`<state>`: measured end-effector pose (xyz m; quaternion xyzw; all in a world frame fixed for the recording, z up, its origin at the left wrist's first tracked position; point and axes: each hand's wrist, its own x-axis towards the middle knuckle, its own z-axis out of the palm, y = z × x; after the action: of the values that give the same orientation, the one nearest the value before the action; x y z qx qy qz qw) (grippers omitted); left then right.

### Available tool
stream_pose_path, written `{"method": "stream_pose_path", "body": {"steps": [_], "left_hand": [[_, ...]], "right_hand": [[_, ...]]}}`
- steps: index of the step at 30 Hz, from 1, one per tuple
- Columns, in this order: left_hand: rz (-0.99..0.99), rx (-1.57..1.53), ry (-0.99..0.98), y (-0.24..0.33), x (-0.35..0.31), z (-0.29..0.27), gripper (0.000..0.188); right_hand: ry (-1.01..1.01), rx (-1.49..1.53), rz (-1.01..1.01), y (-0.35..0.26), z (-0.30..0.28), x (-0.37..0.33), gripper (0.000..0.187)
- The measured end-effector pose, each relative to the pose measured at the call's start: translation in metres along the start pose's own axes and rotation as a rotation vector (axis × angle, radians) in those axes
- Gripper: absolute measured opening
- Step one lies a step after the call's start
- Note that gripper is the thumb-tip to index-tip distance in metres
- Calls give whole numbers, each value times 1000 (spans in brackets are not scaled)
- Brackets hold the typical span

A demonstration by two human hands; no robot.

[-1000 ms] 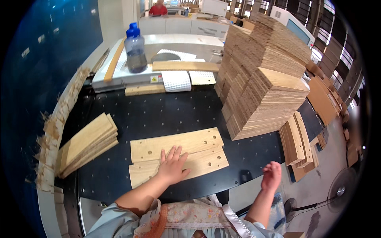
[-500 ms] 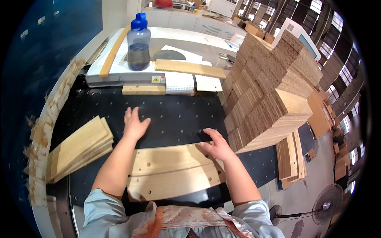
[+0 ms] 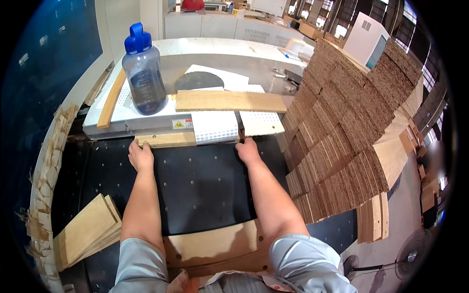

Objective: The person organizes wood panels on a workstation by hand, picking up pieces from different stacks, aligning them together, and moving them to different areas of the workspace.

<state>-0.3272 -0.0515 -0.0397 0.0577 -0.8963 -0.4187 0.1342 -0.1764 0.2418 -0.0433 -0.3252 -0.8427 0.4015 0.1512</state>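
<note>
A light wooden board [image 3: 168,140] with drilled holes lies at the machine's front edge, its right part covered by a white perforated flap [image 3: 215,128]. My left hand [image 3: 140,155] closes on the board's left end, thumb on the near side. At the other end my right hand [image 3: 248,150] has its fingers curled round the board, just below a second perforated flap [image 3: 261,124]; the fingertips are partly hidden. Close to my body, curved wooden boards [image 3: 215,244] with holes lie side by side on the black studded table [image 3: 190,195], between my forearms.
A tall stack of chipboard pieces [image 3: 337,122] rises at the right. Several loose boards [image 3: 88,232] lie at the left. On the white machine top stand a blue-capped water bottle [image 3: 145,73] and a flat wooden strip [image 3: 229,101]. A fan [image 3: 413,254] is at lower right.
Both hands have reached forward from above the near boards to the machine's edge and taken hold of the board there. The view has shifted forward as well.
</note>
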Motion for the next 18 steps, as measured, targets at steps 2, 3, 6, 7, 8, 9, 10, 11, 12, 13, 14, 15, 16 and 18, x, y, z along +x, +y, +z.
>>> {"method": "stream_pose_path", "body": {"steps": [2, 3, 6, 7, 8, 9, 10, 11, 12, 13, 14, 15, 16, 18], "left_hand": [[-10, -12, 3, -11, -4, -7, 40], [-2, 6, 20, -8, -13, -11, 38], [-42, 82, -33, -6, -46, -31, 41], [-48, 83, -68, -5, -58, -39, 45], [-57, 104, -101, -3, -71, -48, 46], [-70, 126, -128, -1, -84, -61, 47], [-83, 148, -157, -1, -96, -72, 48], [-70, 156, -185, -2, -105, -81, 51], [-78, 193, -237, -1, -113, -92, 52], [-84, 230, -291, 1, -120, -103, 53], [-90, 266, -345, 4, -126, -116, 54], [-88, 298, -414, 6, -130, -130, 58], [-74, 328, -463, 6, -134, -138, 59], [-57, 389, -548, 2, -138, -154, 61]], "right_hand": [[88, 106, -65, -3, -1, -18, 53], [74, 187, -89, 0, -4, -23, 53], [58, 155, -13, 13, -19, -54, 55], [62, 202, -20, 24, -22, -62, 55], [70, 189, -3, 37, -27, -74, 55], [71, 176, 11, 41, -32, -88, 54], [74, 164, 25, 43, -38, -104, 54], [59, 203, -2, 54, -43, -109, 51], [60, 211, 27, 50, -51, -121, 48], [45, 179, 51, 52, -57, -132, 47], [31, 147, 74, 53, -64, -144, 47], [0, 67, 103, 43, -71, -155, 45], [-25, -15, 137, 33, -80, -166, 44], [-115, -196, 169, 12, -96, -181, 45]]}}
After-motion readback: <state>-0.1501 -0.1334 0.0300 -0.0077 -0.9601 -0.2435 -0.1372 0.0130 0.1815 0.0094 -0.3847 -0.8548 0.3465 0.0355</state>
